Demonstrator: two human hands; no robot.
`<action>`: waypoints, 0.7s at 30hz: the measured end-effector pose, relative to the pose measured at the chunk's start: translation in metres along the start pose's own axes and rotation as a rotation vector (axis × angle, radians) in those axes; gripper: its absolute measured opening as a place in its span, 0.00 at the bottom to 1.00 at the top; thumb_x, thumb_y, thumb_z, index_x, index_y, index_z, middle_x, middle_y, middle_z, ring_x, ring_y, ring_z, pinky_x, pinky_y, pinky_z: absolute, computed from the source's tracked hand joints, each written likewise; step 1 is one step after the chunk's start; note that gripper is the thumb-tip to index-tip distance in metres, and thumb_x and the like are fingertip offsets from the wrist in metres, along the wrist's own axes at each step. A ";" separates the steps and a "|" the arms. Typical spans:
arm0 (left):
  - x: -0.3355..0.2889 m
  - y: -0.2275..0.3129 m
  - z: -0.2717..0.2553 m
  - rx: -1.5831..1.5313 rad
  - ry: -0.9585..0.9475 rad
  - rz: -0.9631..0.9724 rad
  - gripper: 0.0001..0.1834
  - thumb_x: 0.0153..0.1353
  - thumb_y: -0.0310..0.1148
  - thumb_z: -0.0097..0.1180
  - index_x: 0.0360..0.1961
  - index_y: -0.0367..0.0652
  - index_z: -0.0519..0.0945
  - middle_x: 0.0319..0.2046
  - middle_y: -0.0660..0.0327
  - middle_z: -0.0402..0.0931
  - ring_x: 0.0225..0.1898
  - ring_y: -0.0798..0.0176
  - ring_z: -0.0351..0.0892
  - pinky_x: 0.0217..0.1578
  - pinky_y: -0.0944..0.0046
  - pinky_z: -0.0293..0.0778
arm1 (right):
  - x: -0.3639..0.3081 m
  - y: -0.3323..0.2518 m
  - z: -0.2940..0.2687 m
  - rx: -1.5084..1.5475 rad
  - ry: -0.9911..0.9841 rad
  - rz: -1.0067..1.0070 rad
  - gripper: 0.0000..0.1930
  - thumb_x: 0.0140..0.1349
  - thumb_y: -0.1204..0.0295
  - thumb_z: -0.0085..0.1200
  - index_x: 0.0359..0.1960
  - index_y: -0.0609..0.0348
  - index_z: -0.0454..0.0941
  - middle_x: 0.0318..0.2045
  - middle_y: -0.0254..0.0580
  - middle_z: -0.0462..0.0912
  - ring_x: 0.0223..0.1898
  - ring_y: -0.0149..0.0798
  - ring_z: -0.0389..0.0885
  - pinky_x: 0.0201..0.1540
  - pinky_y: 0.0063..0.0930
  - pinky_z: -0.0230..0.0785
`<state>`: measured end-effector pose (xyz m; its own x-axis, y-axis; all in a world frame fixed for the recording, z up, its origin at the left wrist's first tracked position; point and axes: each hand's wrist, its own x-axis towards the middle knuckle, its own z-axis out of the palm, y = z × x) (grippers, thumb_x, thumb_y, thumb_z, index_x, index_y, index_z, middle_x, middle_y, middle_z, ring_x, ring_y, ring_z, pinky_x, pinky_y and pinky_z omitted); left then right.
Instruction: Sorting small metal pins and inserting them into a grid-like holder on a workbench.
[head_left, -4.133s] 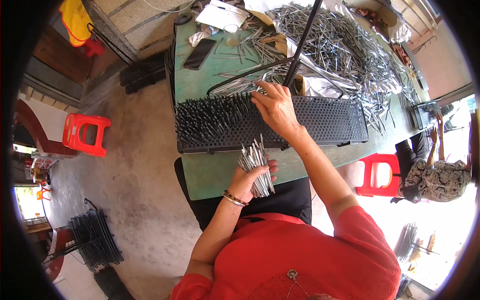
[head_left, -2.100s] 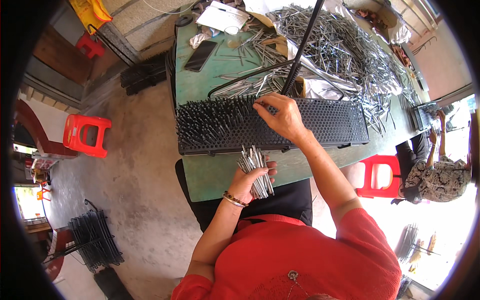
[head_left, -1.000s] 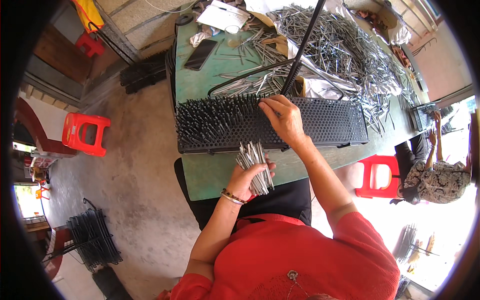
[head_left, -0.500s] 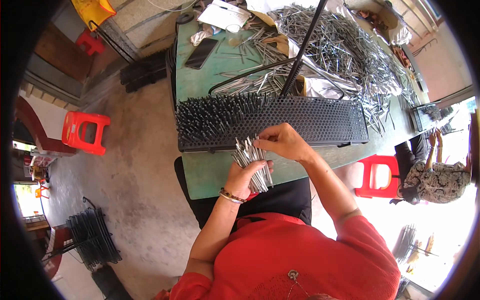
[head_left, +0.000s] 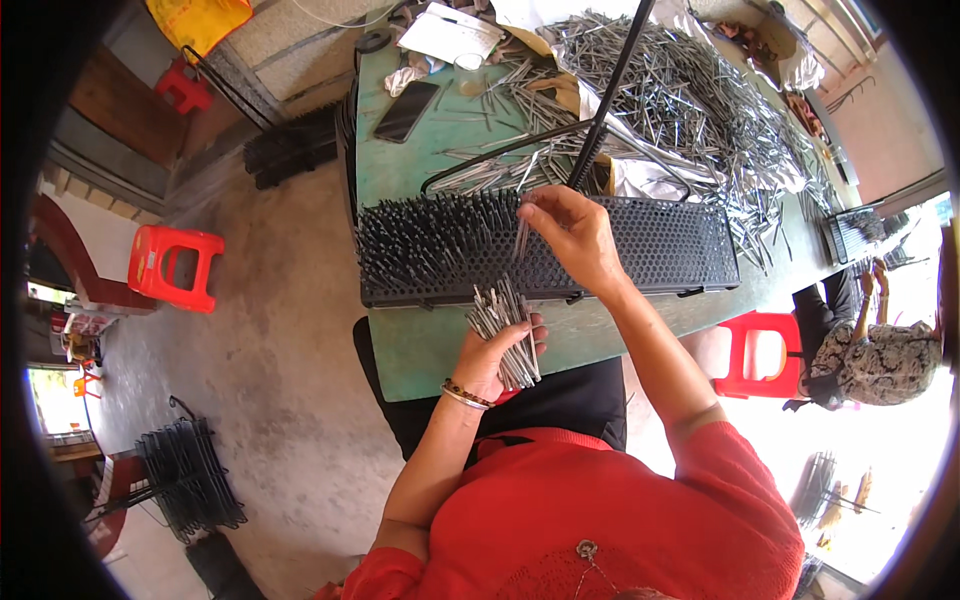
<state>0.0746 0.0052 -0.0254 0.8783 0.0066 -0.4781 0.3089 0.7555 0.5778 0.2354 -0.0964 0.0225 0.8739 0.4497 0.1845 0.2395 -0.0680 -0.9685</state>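
My left hand (head_left: 488, 362) is closed around a bundle of thin silvery metal rods (head_left: 506, 335), its thumb across them. Above the bundle, my right hand (head_left: 582, 245) pinches a slim metal rod (head_left: 520, 240) that hangs down, blurred, over a long black perforated rack (head_left: 650, 245). Dark rods (head_left: 420, 235) stand upright and close together in the rack's left part, while its right part shows bare holes. Whether the pinched rod's lower end touches a hole, I cannot tell.
A large heap of loose metal rods (head_left: 690, 110) covers the back of the green table (head_left: 430, 355). A black frame bar (head_left: 610, 85) rises behind the rack. A phone (head_left: 407, 111) lies back left. Red stools (head_left: 175, 268) stand nearby; another person (head_left: 865, 355) works at far right.
My right hand has moved from the bundle up and away, over the rack, with a rod between its fingertips. My left hand keeps the bundle in nearly the same place.
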 end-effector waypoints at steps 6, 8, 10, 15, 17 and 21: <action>-0.002 0.000 0.001 0.024 0.003 -0.033 0.18 0.56 0.25 0.55 0.49 0.37 0.72 0.41 0.56 0.77 0.41 0.60 0.79 0.42 0.59 0.79 | 0.017 0.013 0.014 -0.142 0.057 -0.215 0.10 0.59 0.73 0.59 0.40 0.62 0.79 0.29 0.37 0.83 0.33 0.27 0.79 0.35 0.22 0.70; -0.003 0.000 0.001 0.020 0.012 -0.039 0.19 0.55 0.24 0.55 0.50 0.37 0.71 0.41 0.56 0.76 0.42 0.59 0.79 0.42 0.58 0.80 | 0.019 0.016 0.017 -0.137 0.060 -0.222 0.09 0.59 0.73 0.59 0.40 0.61 0.79 0.31 0.39 0.84 0.33 0.30 0.81 0.35 0.23 0.71; -0.003 0.000 0.001 0.039 0.025 -0.046 0.19 0.56 0.24 0.55 0.50 0.37 0.71 0.40 0.56 0.76 0.42 0.58 0.79 0.42 0.58 0.80 | 0.018 0.014 0.015 -0.130 0.062 -0.203 0.10 0.58 0.73 0.59 0.40 0.61 0.79 0.30 0.40 0.84 0.33 0.30 0.81 0.35 0.24 0.71; -0.002 0.000 0.004 0.050 0.071 -0.053 0.19 0.56 0.23 0.54 0.50 0.37 0.71 0.39 0.57 0.75 0.42 0.58 0.80 0.42 0.56 0.80 | 0.017 0.019 0.016 -0.145 0.056 -0.227 0.10 0.58 0.72 0.60 0.40 0.62 0.80 0.32 0.42 0.84 0.33 0.33 0.82 0.35 0.26 0.73; 0.000 -0.001 0.006 0.033 0.092 -0.058 0.18 0.55 0.21 0.55 0.49 0.37 0.71 0.40 0.57 0.75 0.41 0.56 0.80 0.40 0.55 0.81 | 0.016 0.024 0.017 -0.130 0.062 -0.238 0.10 0.57 0.72 0.60 0.40 0.62 0.80 0.33 0.43 0.84 0.33 0.35 0.83 0.34 0.26 0.73; 0.001 -0.002 0.007 0.014 0.125 -0.064 0.19 0.54 0.19 0.55 0.48 0.39 0.71 0.41 0.58 0.75 0.39 0.55 0.81 0.38 0.54 0.81 | 0.013 0.024 0.018 -0.223 0.076 -0.362 0.10 0.55 0.73 0.61 0.39 0.60 0.81 0.35 0.42 0.83 0.36 0.39 0.82 0.39 0.31 0.72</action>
<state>0.0774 -0.0005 -0.0222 0.8045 0.0404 -0.5926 0.3691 0.7475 0.5522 0.2449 -0.0765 -0.0013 0.7435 0.4138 0.5253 0.6145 -0.1130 -0.7808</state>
